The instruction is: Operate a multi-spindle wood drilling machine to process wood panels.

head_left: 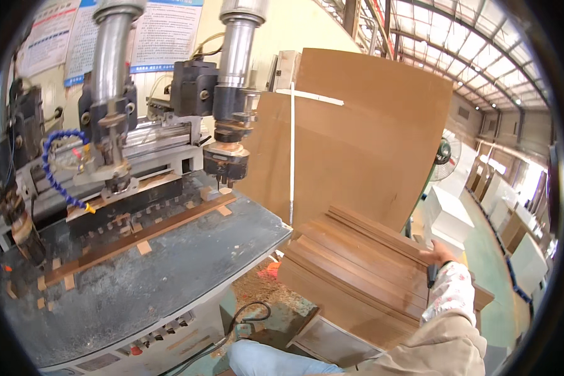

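Note:
My right arm reaches out to the right in a floral sleeve, with a black band or device at the wrist. My right hand (442, 252) is at the far right edge of a stack of long brown wooden boards (370, 263). Its fingers look stretched and apart, and whether they touch the top board I cannot make out. My left hand is out of view. To the left, a long narrow brown strip (138, 237) lies on the dark worktable (225, 250) of a drilling or routing machine, with small wooden blocks (144, 247) along it.
Machine spindles (227, 160) hang over the worktable, beside a blue segmented hose (47, 160). A large brown panel (357, 138) stands behind the boards. A black cable (232, 329) loops below the table edge, near sawdust (263, 291). White stacks (448, 216) and a fan (445, 153) stand at right.

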The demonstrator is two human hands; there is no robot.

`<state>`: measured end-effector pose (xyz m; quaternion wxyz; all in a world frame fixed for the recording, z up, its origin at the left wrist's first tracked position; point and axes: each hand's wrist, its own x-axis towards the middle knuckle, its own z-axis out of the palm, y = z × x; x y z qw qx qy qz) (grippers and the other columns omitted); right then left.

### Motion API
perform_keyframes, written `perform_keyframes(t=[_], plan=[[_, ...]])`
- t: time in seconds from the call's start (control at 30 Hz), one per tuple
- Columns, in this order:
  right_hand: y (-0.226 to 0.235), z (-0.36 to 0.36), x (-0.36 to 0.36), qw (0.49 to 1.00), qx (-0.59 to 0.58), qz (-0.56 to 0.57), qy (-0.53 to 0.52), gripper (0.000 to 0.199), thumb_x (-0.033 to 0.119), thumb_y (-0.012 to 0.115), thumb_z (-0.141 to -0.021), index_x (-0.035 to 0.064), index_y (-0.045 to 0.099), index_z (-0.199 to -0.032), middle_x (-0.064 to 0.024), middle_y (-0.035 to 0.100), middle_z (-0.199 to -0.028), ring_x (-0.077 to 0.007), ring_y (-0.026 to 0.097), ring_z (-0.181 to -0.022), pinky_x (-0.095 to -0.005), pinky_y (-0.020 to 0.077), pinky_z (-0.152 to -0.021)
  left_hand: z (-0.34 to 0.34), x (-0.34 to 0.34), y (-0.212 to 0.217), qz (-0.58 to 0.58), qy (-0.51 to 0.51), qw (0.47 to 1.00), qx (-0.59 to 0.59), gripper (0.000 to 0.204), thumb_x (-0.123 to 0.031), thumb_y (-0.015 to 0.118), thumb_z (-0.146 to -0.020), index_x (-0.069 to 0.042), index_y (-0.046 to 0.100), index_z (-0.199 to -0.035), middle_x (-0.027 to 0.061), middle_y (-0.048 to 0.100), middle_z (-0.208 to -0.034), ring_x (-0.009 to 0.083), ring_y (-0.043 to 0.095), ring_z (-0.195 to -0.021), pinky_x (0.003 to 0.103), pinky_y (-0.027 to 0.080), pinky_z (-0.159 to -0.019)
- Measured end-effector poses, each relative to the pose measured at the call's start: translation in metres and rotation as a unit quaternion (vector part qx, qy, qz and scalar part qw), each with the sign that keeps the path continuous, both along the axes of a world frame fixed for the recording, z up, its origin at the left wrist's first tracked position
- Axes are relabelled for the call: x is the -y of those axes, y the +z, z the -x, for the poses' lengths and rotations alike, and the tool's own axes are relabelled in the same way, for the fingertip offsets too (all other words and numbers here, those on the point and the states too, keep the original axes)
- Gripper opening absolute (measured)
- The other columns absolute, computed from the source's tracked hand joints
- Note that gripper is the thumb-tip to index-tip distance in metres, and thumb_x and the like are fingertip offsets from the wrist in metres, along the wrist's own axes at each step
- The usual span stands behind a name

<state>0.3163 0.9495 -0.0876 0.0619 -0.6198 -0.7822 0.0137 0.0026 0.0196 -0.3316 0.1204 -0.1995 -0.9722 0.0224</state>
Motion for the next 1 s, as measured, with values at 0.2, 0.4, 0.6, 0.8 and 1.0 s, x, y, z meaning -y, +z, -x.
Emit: perform_keyframes(t=[0.2, 0.4, 0.6, 0.8, 1.0], plan=[[-0.039, -0.033, -0.045, 0.981, -0.113, -0.05, 0.147, 0.023, 0.017, 0.066, -0.063, -0.0014, 0.055, -0.071, -0.0122, 0.052, -0.061, -0.0213, 0.049, -0.057, -0.0361, 0.0397, -0.053, 0.134, -0.164, 0.172, -0.545, 0.098, 0.817, 0.159, 0.032, -0.021, 0.061, -0.085, -0.008, 0.043, -0.062, -0.001, 0.042, -0.051, 0.0091, 0.043, -0.04, 0.024, 0.032, -0.036], [-0.054, -0.022, -0.067, 0.904, -0.254, -0.242, 0.245, 0.042, -0.006, 0.057, -0.053, 0.0038, 0.049, -0.093, -0.009, 0.045, -0.084, -0.0251, 0.046, -0.078, -0.0304, 0.0393, -0.073, 0.316, -0.281, 0.193, -0.2, -0.03, 0.979, 0.007, 0.044, -0.035, 0.062, -0.079, -0.007, 0.058, -0.112, 0.0142, 0.057, -0.114, 0.033, 0.054, -0.105, 0.04, 0.045, -0.088], [0.041, 0.096, 0.051, 0.905, -0.268, -0.107, 0.313, 0.052, -0.008, 0.055, -0.05, 0.0013, 0.046, -0.101, -0.011, 0.041, -0.094, -0.0252, 0.046, -0.09, -0.0282, 0.038, -0.08, 0.413, -0.306, 0.155, -0.11, -0.019, 0.993, 0.033, 0.055, -0.043, 0.062, -0.079, -0.006, 0.055, -0.119, 0.0123, 0.05, -0.125, 0.0304, 0.047, -0.115, 0.039, 0.037, -0.099], [0.086, 0.243, 0.111, 0.805, -0.189, -0.12, 0.549, 0.047, 0.012, 0.063, -0.061, -0.0019, 0.051, -0.104, -0.0162, 0.05, -0.096, -0.0328, 0.049, -0.089, -0.0354, 0.0412, -0.081, 0.425, -0.31, 0.19, -0.145, -0.135, 0.971, 0.134, 0.048, -0.037, 0.063, -0.081, -0.007, 0.056, -0.117, 0.0138, 0.053, -0.115, 0.0329, 0.05, -0.109, 0.038, 0.041, -0.091], [0.086, 0.402, 0.162, 0.726, -0.151, 0.03, 0.671, 0.045, 0.01, 0.068, -0.069, 0.0004, 0.054, -0.11, -0.0154, 0.053, -0.101, -0.0331, 0.051, -0.097, -0.0367, 0.042, -0.085, 0.346, -0.28, 0.218, -0.158, -0.164, 0.905, 0.359, 0.044, -0.032, 0.071, -0.075, -0.004, 0.056, -0.106, 0.0139, 0.056, -0.109, 0.0222, 0.055, -0.098, 0.033, 0.045, -0.079]])
